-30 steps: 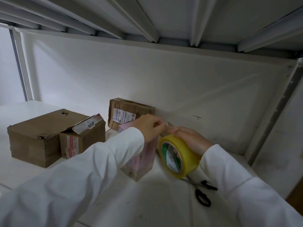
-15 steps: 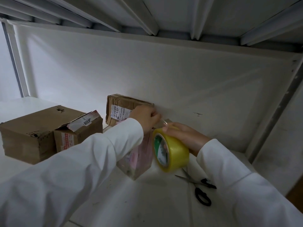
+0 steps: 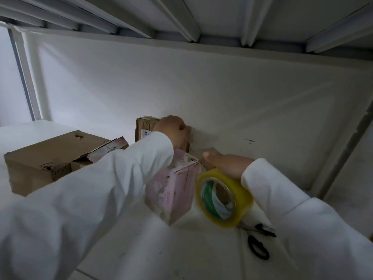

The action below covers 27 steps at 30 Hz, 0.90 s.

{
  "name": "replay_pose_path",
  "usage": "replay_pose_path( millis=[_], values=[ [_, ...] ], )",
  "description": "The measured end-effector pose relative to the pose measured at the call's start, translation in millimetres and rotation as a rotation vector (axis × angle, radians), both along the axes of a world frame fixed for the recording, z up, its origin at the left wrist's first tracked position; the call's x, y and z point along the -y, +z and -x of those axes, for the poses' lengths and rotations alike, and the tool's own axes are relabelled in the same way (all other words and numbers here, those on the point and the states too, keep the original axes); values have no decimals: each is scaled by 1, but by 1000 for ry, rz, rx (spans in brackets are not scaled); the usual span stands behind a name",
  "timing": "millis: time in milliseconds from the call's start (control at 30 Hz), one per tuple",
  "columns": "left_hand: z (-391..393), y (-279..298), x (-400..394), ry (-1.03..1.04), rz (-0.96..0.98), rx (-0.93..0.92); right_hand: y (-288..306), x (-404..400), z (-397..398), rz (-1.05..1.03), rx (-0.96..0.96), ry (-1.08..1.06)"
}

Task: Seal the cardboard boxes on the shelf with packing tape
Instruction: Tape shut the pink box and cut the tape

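The pink box (image 3: 173, 188) you are working on stands on the white shelf (image 3: 141, 249), near the middle, one corner turned toward you. Its sides are pale pink with faint printing, scuffed and marked, and its lower edge looks worn and glossy with old tape. Your left hand (image 3: 173, 131) is raised above the box's far top edge, its grip clenched on the free end of a clear strip of tape (image 3: 198, 146) that runs down toward your right hand (image 3: 226, 164). That hand rests on the yellow tape roll (image 3: 224, 197), fingers curled over its top; the roll stands on edge just beside the box's right side, green print showing inside its core. Black-handled scissors (image 3: 259, 242) lie on the shelf near the roll. Three brown cardboard boxes (image 3: 44, 156) sit farther left and behind.
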<state>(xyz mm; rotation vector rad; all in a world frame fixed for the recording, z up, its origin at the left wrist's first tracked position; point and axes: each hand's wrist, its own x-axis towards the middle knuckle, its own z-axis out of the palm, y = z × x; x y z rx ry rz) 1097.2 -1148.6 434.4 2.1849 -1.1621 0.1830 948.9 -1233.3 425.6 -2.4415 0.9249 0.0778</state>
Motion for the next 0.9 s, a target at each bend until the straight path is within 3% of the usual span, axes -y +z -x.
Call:
replay_pose_path(
  millis=[567,767,900],
  values=[
    [-14,-33,-2,48,-178,33,-12,11,-23,183,-183,19],
    [-3,-36,-2,209,-256,219,-21,5,-27,155,-180,31],
    [-2,-39,3,292,-301,162,-28,3,-26,162,-157,8]
  ],
)
